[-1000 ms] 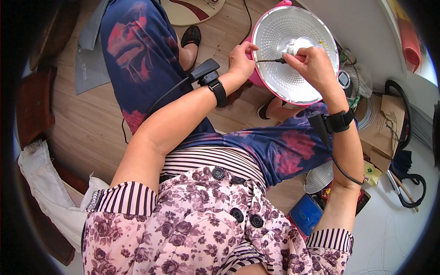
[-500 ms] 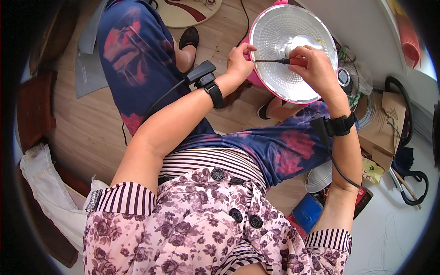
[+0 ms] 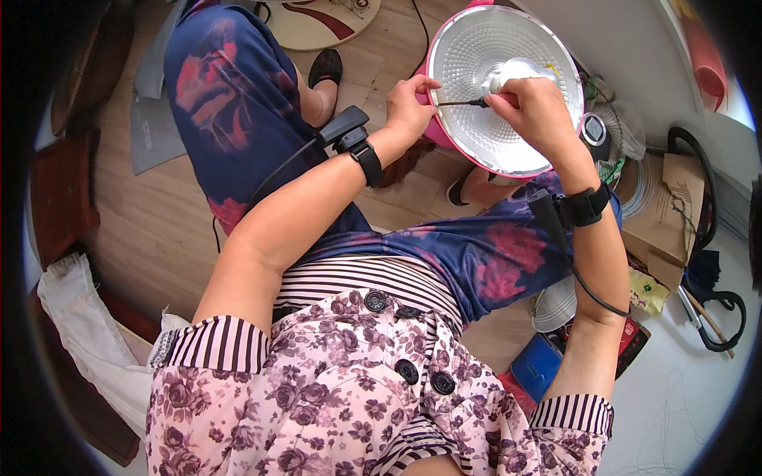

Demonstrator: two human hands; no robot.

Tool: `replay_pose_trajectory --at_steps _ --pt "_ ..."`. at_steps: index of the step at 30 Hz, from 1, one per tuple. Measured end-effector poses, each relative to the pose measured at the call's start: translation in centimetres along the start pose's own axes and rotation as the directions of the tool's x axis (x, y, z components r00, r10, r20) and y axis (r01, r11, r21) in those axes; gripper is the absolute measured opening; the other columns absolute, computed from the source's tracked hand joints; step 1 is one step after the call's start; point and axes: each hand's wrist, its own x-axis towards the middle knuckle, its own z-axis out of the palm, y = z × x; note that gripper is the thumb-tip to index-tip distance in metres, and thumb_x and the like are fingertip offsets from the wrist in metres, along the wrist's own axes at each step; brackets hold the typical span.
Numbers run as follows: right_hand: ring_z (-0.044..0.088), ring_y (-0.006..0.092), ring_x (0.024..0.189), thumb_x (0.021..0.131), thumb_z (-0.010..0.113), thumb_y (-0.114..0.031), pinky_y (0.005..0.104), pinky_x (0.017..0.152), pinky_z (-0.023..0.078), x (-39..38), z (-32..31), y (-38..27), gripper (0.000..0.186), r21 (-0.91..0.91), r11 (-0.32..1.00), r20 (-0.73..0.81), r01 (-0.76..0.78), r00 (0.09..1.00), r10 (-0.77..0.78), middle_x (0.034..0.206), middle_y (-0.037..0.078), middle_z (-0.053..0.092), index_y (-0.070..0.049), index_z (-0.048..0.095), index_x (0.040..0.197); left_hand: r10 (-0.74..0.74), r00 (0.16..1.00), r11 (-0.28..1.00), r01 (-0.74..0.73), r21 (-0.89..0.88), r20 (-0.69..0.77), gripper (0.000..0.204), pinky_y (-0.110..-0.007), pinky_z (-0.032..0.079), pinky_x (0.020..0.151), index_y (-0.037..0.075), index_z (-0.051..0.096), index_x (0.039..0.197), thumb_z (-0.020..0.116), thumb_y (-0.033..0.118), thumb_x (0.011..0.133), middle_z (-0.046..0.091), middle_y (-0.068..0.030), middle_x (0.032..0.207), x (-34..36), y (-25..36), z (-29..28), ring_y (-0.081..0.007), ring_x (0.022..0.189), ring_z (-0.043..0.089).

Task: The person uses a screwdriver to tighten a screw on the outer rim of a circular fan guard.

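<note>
A round dish heater with a dimpled silver reflector and a pink casing stands between my knees, tilted up toward me. My right hand is closed round the handle of a screwdriver, held level across the reflector. Its dark shaft points left and its tip reaches the heater's rim. At that left rim, the thumb and fingers of my left hand are closed around the edge by the screwdriver's tip. Whether a small screw or clip sits there is hidden by the fingers.
A desk fan and plastic bags crowd the heater's right side. Further right stand a cardboard box and a black-handled umbrella. A blue box lies near my right elbow. A round mat is on the floor ahead.
My right hand has shifted slightly left and its grip now covers the red screwdriver handle. My left hand stays at the rim, a little lower.
</note>
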Motion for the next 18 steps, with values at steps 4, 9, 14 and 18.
replay_pose_trajectory --at_steps 4,9,14,18 --pt "0.061 0.0343 0.06 0.081 0.068 -0.027 0.0427 0.06 0.048 -0.2 0.1 -0.2 0.031 0.019 0.993 -0.013 -0.113 0.993 0.114 0.058 0.018 0.06 0.001 0.068 0.067 -0.006 1.0 1.0 0.005 0.029 0.027 0.037 -0.036 0.047 0.084 0.012 0.067 0.096 0.073 -0.003 0.063 0.062 -0.0091 0.091 0.2 0.0 -0.1 -0.027 0.091 0.059" --pt "0.063 0.0333 0.063 0.081 0.069 -0.028 0.0417 0.061 0.048 -0.8 -0.2 -0.2 0.029 0.078 0.989 0.008 -0.122 0.992 0.122 0.063 0.017 0.062 0.001 0.069 0.074 -0.017 0.999 0.999 0.015 0.042 0.046 0.036 -0.036 0.047 0.085 0.013 0.069 0.096 0.074 -0.002 0.064 0.06 -0.0112 0.093 0.2 -0.2 0.1 -0.0284 0.093 0.058" --pt "0.063 0.0329 0.066 0.081 0.069 -0.026 0.0409 0.062 0.049 -1.4 -0.7 -0.1 0.026 0.09 0.988 -0.024 -0.124 0.992 0.126 0.067 0.016 0.064 -0.001 0.069 0.08 -0.009 0.998 0.997 0.004 0.078 0.058 0.032 -0.037 0.047 0.085 0.015 0.072 0.093 0.074 0.001 0.065 0.06 -0.0131 0.094 0.2 -0.4 0.1 -0.03 0.093 0.058" --pt "0.064 0.0307 0.064 0.081 0.07 -0.025 0.038 0.061 0.05 -1.9 -0.9 0.6 0.025 0.093 0.989 -0.076 -0.113 0.99 0.12 0.067 0.016 0.065 0.0 0.068 0.08 0.022 0.999 0.994 -0.026 0.106 0.042 0.026 -0.037 0.048 0.085 0.014 0.073 0.088 0.075 0.003 0.065 0.06 -0.0148 0.095 0.1 0.2 -0.3 -0.0315 0.093 0.057"
